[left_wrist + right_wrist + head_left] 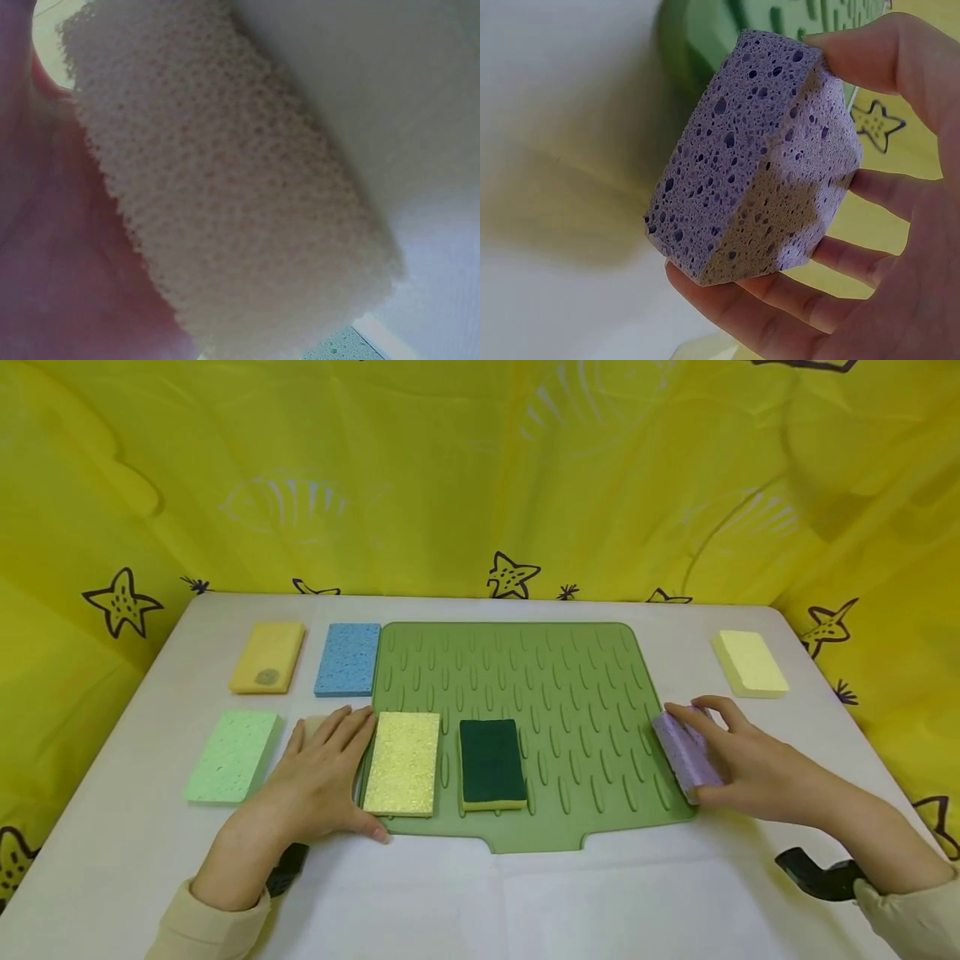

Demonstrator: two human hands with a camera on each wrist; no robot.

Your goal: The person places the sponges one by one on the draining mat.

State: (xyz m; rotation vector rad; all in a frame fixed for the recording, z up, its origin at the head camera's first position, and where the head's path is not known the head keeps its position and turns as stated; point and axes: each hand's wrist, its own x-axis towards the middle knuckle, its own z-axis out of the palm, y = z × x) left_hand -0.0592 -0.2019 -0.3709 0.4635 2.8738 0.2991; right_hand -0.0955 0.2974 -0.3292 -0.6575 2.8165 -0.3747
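My right hand (757, 768) holds a purple sponge (686, 753) at the right edge of the green mat (547, 672). Thumb and fingers grip opposite ends of this sponge (727, 150) in the right wrist view, and it is tilted. At the mat's left edge lies my left hand (318, 777), its fingers fairly straight and the thumb stretched out sideways. Under that hand is a cream, coarse-pored sponge (225, 172), close against the palm in the left wrist view and mostly hidden from the head view. A pale yellow sponge (403, 764) lies on the mat just right of the left hand.
A dark green scouring sponge (491, 762) lies on the mat. Left of the mat are a blue sponge (348, 660), an orange-yellow sponge (266, 656) and a mint green sponge (234, 756). Another pale yellow sponge (750, 664) sits at the right. A yellow curtain (420, 485) surrounds the white table.
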